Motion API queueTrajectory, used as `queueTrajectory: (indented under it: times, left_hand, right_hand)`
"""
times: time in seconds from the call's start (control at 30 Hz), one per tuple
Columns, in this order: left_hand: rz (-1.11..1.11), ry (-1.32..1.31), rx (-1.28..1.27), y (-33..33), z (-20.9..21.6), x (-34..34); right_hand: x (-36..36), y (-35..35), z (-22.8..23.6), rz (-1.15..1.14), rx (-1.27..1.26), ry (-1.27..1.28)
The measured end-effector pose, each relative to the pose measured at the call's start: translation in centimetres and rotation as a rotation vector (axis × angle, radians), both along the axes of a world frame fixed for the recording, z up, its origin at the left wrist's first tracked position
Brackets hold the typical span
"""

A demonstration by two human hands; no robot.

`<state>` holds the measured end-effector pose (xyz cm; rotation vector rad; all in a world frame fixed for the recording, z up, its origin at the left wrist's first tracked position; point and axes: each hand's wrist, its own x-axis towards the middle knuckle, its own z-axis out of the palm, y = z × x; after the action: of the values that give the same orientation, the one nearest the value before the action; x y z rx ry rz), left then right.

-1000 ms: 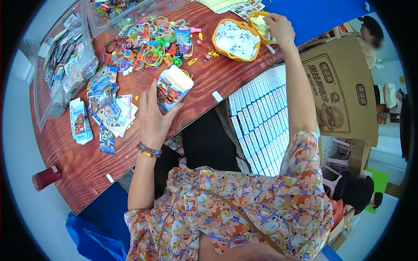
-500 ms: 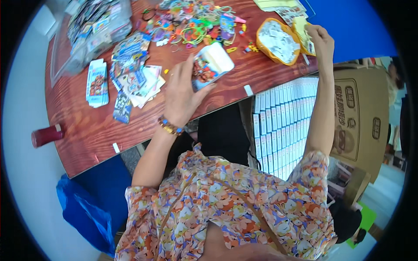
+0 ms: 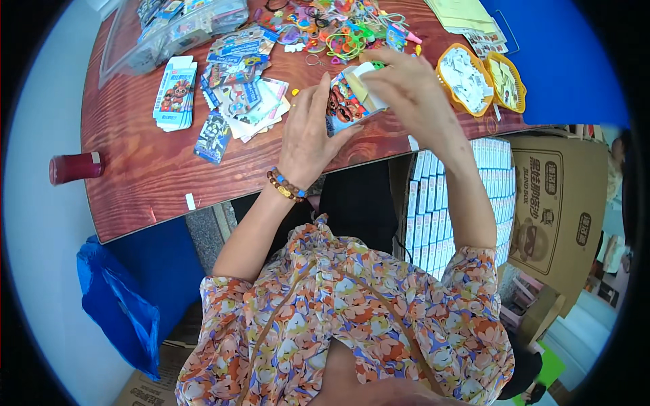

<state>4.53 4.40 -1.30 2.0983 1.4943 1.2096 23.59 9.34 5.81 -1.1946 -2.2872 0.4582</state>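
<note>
A small printed box (image 3: 344,109) with red cartoon figures stands tilted in my left hand (image 3: 306,139), whose fingers and thumb close round its sides above the table. At the box's open top, my right hand (image 3: 414,95) pinches a folded yellow paper slip (image 3: 356,86); the fingers are somewhat blurred. Part of the slip lies against the box's mouth. To the right are an orange basket of white paper slips (image 3: 464,80) and a yellow basket (image 3: 520,86) holding yellow slips. Colourful small trinkets (image 3: 345,34) are heaped just beyond the box.
Flat box blanks (image 3: 175,95) are stacked at the left, beside loose cards and packets (image 3: 237,101). A clear plastic bin (image 3: 183,40) sits behind them. A red jar (image 3: 76,167) stands at the left edge. Below the table's right side, a carton holds rows of small boxes (image 3: 433,216).
My right hand has moved left from the yellow basket to the box's mouth, bringing a yellow slip. My left hand still holds the box. The view has shifted slightly.
</note>
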Motion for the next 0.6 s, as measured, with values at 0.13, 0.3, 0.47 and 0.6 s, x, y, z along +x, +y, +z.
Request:
queueTrajectory:
  times: [0.13,0.3,0.47,0.6]
  left_hand:
    - [0.015,-0.044,-0.043,0.2,0.0,-0.2]
    - [-0.003,-0.028,0.027,0.4,-0.2,0.2]
    - [0.011,-0.085,-0.028,0.4,-0.1,0.2]
    - [0.016,-0.035,0.063,0.9,-0.1,0.5]
  right_hand:
    - [-0.3,-1.4,0.7,0.001,0.090,0.040]
    - [-0.8,-1.6,-1.3,0.019,0.057,-0.086]
    - [0.1,-1.3,-0.3,-0.043,0.180,-0.024]
    - [-0.7,-1.5,-0.8,0.020,0.176,-0.187]
